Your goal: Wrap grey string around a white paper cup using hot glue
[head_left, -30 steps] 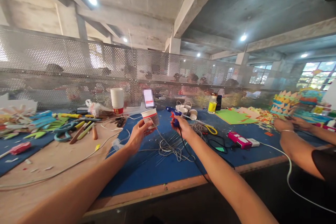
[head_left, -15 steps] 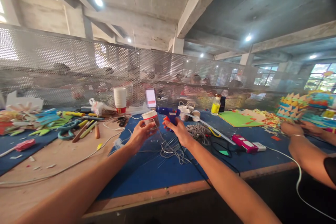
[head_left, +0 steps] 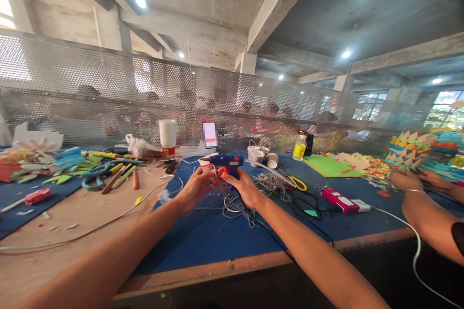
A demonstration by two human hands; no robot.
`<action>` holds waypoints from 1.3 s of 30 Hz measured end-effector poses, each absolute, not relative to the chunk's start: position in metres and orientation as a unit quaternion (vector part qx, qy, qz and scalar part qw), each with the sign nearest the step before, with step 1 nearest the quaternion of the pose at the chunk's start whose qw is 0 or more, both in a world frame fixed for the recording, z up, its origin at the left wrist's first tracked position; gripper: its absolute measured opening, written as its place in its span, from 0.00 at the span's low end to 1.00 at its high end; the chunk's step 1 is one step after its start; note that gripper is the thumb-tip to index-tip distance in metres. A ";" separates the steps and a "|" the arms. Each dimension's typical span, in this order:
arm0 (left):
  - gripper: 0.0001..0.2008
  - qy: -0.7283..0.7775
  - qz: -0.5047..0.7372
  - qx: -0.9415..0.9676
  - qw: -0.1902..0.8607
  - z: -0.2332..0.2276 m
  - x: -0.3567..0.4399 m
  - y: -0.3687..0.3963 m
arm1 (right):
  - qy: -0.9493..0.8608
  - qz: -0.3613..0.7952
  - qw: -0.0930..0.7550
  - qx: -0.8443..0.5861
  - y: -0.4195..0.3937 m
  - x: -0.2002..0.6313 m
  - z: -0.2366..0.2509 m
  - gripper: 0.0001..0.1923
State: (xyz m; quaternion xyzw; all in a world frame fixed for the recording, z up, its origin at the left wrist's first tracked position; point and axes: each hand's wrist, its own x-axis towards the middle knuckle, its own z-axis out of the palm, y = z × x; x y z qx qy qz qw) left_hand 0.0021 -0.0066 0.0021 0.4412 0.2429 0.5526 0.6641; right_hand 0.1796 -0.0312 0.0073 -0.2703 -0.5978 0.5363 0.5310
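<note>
Small white paper cup [head_left: 205, 163] mostly hidden behind left hand [head_left: 197, 184] and blue hot-glue gun [head_left: 225, 161]. Gun's grip covered by right hand [head_left: 243, 186]. Co-worker's forearms [head_left: 427, 203] cut off by right edge. People behind perforated grey metal screen [head_left: 108, 91] blurred. White phone screen [head_left: 210, 135] blurred out.

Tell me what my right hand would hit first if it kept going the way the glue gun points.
Likely the paper cup. The right hand holds the glue gun with its nozzle aimed left, tip at or nearly on the cup in the left hand. Depth is hard to judge.
</note>
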 end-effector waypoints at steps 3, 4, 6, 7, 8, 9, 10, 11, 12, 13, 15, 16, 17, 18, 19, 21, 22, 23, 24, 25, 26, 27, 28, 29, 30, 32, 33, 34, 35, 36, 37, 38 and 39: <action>0.13 0.217 0.529 0.445 0.690 0.005 0.002 -0.010 | -0.597 0.531 0.536 -0.271 -0.031 0.180 0.007 0.24; 0.13 0.207 0.519 0.446 0.700 0.006 0.001 -0.012 | -0.597 0.535 0.534 -0.268 -0.031 0.180 0.007 0.24; 0.14 0.195 0.503 0.452 0.710 0.008 0.000 -0.014 | -0.594 0.543 0.532 -0.262 -0.032 0.181 0.009 0.24; 0.15 0.192 0.500 0.459 0.709 0.009 0.000 -0.015 | -0.593 0.545 0.532 -0.261 -0.033 0.181 0.010 0.24; 0.16 0.192 0.500 0.467 0.704 0.010 0.001 -0.016 | -0.592 0.544 0.534 -0.262 -0.033 0.181 0.011 0.25; 0.17 0.193 0.500 0.476 0.697 0.011 0.001 -0.016 | -0.592 0.542 0.535 -0.264 -0.033 0.181 0.011 0.25; 0.17 0.195 0.502 0.484 0.689 0.012 0.002 -0.017 | -0.593 0.539 0.535 -0.267 -0.032 0.182 0.011 0.25; 0.16 0.198 0.503 0.490 0.683 0.012 0.003 -0.018 | -0.595 0.535 0.534 -0.270 -0.032 0.182 0.010 0.25; 0.16 0.203 0.504 0.494 0.678 0.012 0.004 -0.018 | -0.598 0.532 0.534 -0.273 -0.031 0.182 0.009 0.25; 0.16 0.210 0.504 0.496 0.675 0.012 0.005 -0.018 | -0.599 0.531 0.533 -0.275 -0.030 0.182 0.008 0.25; 0.15 0.224 0.505 0.491 0.674 0.011 0.006 -0.018 | -0.601 0.532 0.530 -0.272 -0.029 0.181 0.006 0.25; 0.15 0.229 0.506 0.486 0.675 0.011 0.006 -0.017 | -0.601 0.534 0.529 -0.271 -0.029 0.181 0.005 0.25; 0.15 0.230 0.507 0.482 0.677 0.010 0.006 -0.017 | -0.600 0.536 0.529 -0.270 -0.029 0.181 0.005 0.25; 0.15 0.228 0.509 0.477 0.679 0.010 0.006 -0.016 | -0.599 0.537 0.529 -0.269 -0.030 0.181 0.005 0.25; 0.15 0.226 0.509 0.473 0.683 0.010 0.005 -0.015 | -0.599 0.538 0.529 -0.268 -0.030 0.181 0.006 0.25; 0.15 0.220 0.512 0.466 0.687 0.009 0.004 -0.014 | -0.597 0.540 0.531 -0.265 -0.032 0.181 0.009 0.24; 0.15 0.218 0.514 0.462 0.689 0.009 0.003 -0.013 | -0.596 0.538 0.535 -0.263 -0.033 0.181 0.011 0.24; 0.16 0.216 0.517 0.459 0.689 0.009 0.002 -0.013 | -0.594 0.533 0.541 -0.263 -0.033 0.181 0.012 0.23; 0.15 0.216 0.520 0.456 0.689 0.010 0.001 -0.013 | -0.592 0.522 0.553 -0.268 -0.034 0.182 0.014 0.23; 0.15 0.219 0.522 0.452 0.689 0.010 0.001 -0.012 | -0.591 0.504 0.566 -0.277 -0.034 0.183 0.016 0.22; 0.15 0.225 0.525 0.446 0.689 0.010 0.000 -0.012 | -0.593 0.478 0.579 -0.289 -0.034 0.184 0.018 0.21; 0.14 0.233 0.528 0.438 0.689 0.011 0.000 -0.012 | -0.599 0.449 0.590 -0.302 -0.034 0.186 0.020 0.19; 0.14 0.242 0.531 0.430 0.689 0.012 -0.001 -0.011 | -0.608 0.418 0.598 -0.313 -0.034 0.187 0.022 0.18; 0.14 0.251 0.534 0.423 0.688 0.013 -0.001 -0.011 | -0.617 0.389 0.604 -0.322 -0.035 0.189 0.023 0.17; 0.15 0.256 0.535 0.420 0.687 0.013 -0.002 -0.011 | -0.625 0.365 0.607 -0.329 -0.036 0.190 0.025 0.17; 0.18 0.258 0.535 0.424 0.684 0.014 -0.003 -0.011 | -0.634 0.337 0.607 -0.340 -0.037 0.191 0.028 0.17; 0.19 0.256 0.534 0.430 0.681 0.014 -0.003 -0.010 | -0.638 0.331 0.604 -0.344 -0.038 0.191 0.028 0.17; 0.21 0.255 0.534 0.436 0.678 0.014 -0.004 -0.009 | -0.643 0.328 0.599 -0.346 -0.039 0.191 0.028 0.17; 0.21 0.256 0.534 0.440 0.675 0.013 -0.005 -0.009 | -0.651 0.328 0.591 -0.346 -0.040 0.191 0.028 0.18; 0.22 0.259 0.535 0.442 0.672 0.013 -0.005 -0.008 | -0.661 0.328 0.580 -0.345 -0.041 0.191 0.026 0.18; 0.22 0.262 0.535 0.443 0.670 0.012 -0.006 -0.006 | -0.670 0.326 0.569 -0.347 -0.041 0.190 0.025 0.18; 0.21 0.266 0.536 0.444 0.667 0.011 -0.006 -0.005 | -0.680 0.322 0.558 -0.350 -0.041 0.190 0.022 0.18; 0.21 0.270 0.539 0.445 0.662 0.010 -0.006 -0.005 | -0.690 0.313 0.548 -0.354 -0.041 0.190 0.020 0.18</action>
